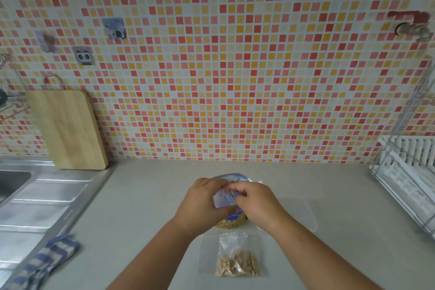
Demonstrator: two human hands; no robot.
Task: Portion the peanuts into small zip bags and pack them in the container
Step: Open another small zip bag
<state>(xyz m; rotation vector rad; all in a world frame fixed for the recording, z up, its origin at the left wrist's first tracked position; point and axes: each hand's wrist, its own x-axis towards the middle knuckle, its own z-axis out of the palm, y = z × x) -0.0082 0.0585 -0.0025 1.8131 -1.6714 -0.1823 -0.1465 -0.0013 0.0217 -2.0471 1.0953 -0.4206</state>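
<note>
A small clear zip bag [224,199] is pinched between the left hand [202,205] and the right hand [256,207]. Under them stands the blue-printed peanut pack [231,220]. A filled bag [237,260] lies flat just nearer the person. A faint clear container [303,215] lies right of the right hand.

Home kitchen: steel sink with drainboard [35,198] at left, wooden cutting board [68,129] leaning on mosaic tile backsplash [235,73], wire dish rack [409,176] at right, grey countertop [146,214], striped dishcloth [44,259], wall tap [414,28].
</note>
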